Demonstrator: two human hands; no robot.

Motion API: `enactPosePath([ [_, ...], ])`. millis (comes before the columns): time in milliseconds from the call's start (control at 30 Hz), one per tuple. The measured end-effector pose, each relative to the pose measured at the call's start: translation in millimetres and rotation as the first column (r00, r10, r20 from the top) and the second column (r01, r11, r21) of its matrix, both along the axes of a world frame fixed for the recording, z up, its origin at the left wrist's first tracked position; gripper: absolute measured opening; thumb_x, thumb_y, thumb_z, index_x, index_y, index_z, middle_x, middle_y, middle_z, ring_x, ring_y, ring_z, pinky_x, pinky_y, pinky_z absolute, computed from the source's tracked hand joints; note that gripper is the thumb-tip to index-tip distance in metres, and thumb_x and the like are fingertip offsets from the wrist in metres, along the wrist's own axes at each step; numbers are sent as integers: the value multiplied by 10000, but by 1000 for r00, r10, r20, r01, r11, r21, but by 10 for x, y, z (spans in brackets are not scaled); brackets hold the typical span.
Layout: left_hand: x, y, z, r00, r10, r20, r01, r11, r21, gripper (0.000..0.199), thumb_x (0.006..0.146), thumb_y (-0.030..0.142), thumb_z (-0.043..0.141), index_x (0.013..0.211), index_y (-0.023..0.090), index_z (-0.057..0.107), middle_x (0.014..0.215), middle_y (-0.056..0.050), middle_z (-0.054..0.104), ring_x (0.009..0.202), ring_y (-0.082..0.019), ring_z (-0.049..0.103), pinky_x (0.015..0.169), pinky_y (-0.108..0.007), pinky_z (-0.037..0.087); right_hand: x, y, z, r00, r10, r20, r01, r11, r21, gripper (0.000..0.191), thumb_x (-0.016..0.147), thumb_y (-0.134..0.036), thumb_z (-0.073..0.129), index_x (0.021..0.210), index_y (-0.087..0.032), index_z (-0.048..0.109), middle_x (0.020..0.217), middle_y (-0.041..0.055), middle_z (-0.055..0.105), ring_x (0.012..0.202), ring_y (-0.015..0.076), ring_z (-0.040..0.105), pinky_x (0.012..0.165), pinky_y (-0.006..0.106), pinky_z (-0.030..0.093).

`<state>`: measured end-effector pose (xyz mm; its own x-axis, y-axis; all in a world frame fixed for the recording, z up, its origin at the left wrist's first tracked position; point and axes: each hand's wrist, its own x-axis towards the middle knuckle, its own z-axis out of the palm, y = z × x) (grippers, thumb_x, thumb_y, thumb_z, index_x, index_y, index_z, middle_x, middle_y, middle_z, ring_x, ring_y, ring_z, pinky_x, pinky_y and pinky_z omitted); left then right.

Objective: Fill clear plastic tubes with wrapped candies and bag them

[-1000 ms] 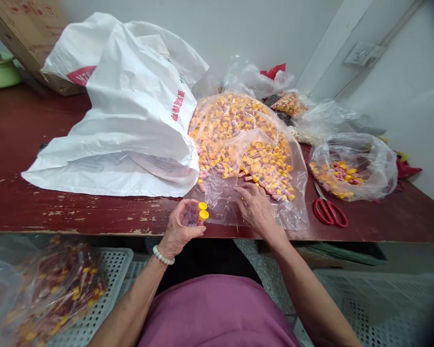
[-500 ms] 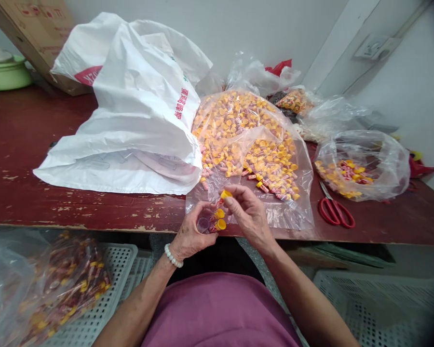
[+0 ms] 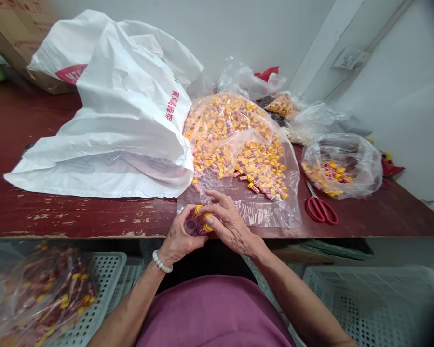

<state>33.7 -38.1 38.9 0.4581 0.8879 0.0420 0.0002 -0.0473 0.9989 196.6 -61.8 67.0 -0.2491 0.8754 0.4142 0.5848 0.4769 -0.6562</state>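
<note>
My left hand (image 3: 181, 233) is wrapped round a small group of clear tubes (image 3: 191, 226); one has an open purple-tinted rim, and the others have yellow caps. The fingers of my right hand (image 3: 226, 222) touch the yellow-capped tubes (image 3: 207, 221) from the right, its thumb pressed near a cap. Whether those fingers pinch a single tube is hard to tell. Just beyond my hands lies a large clear bag (image 3: 271, 166) full of yellow-capped tubes with red and white contents, some of them loose at its mouth.
A white sack (image 3: 123, 111) stands at the left of the red table (image 3: 75, 217). Red-handled scissors (image 3: 321, 210) and a smaller clear bag (image 3: 369, 168) of tubes lie right. Below the edge are a bag of tubes (image 3: 54, 289) on a white crate (image 3: 108, 270) and another crate (image 3: 376, 294).
My right hand has brought the yellow-capped tube it held down to the group in my left hand. The camera view has shifted, so the tabletop things appear farther left.
</note>
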Motion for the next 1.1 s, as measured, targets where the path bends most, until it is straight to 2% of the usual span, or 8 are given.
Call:
enactPosePath([
  [133,-21,3,-5,993,71,93,-51,979,-197,551,536,88,748,1001,194,472,868,-10,588,732,-126,580,645,-237,488,454,272,-181,922,-384,-57,388,916,99,226,935,-271,427,983,-189,633,1024,85,598,989,188,554,866,361,458],
  [267,-42,-15,-6,984,109,144,-67,960,-271,578,508,77,758,993,206,472,870,-8,585,716,-118,583,621,-231,495,1023,567,-424,672,-663,330,655,740,151,133,824,-197,556,898,-178,664,931,118,594,904,247,538,774,387,442],
  [400,-21,-22,-8,985,92,144,-54,966,-251,569,500,68,756,985,198,488,887,-18,598,749,-127,598,639,-226,493,1107,618,-402,689,-623,369,643,761,86,112,823,-230,556,817,-174,653,853,106,611,822,226,548,731,361,436],
  [533,31,-19,10,986,60,156,-16,963,-268,562,495,59,750,972,192,484,913,-22,601,771,-127,596,669,-229,488,639,394,-110,896,-417,-153,400,908,-127,215,871,-376,524,916,-177,592,747,21,610,662,146,563,640,289,460],
  [633,57,-15,24,990,40,132,-10,976,-219,559,504,52,740,987,179,491,912,-18,601,778,-125,583,691,-231,480,190,149,64,899,-211,-383,150,972,-181,208,867,-387,554,935,-192,577,763,5,623,644,120,575,611,259,466],
  [733,55,-10,33,992,26,122,-7,987,-158,551,511,68,739,1002,161,505,922,-20,601,789,-136,579,699,-240,479,-71,-32,109,927,-157,-342,124,985,-117,150,863,-348,573,904,-207,602,799,14,646,667,122,577,638,270,476],
  [933,25,-7,0,998,32,51,-26,991,-129,560,488,89,755,979,163,496,826,14,590,690,-111,550,602,-207,469,-44,-105,41,979,-119,-167,131,989,62,150,892,-310,513,951,-225,621,1263,90,507,1195,233,470,992,449,387],
  [1100,71,-20,-66,980,45,196,15,956,-294,609,490,122,756,1024,192,471,863,10,604,615,-107,552,472,-192,453,-102,-125,-155,991,-63,-116,75,992,99,217,919,-322,450,984,-241,641,1192,84,506,1138,223,478,947,429,423],
])
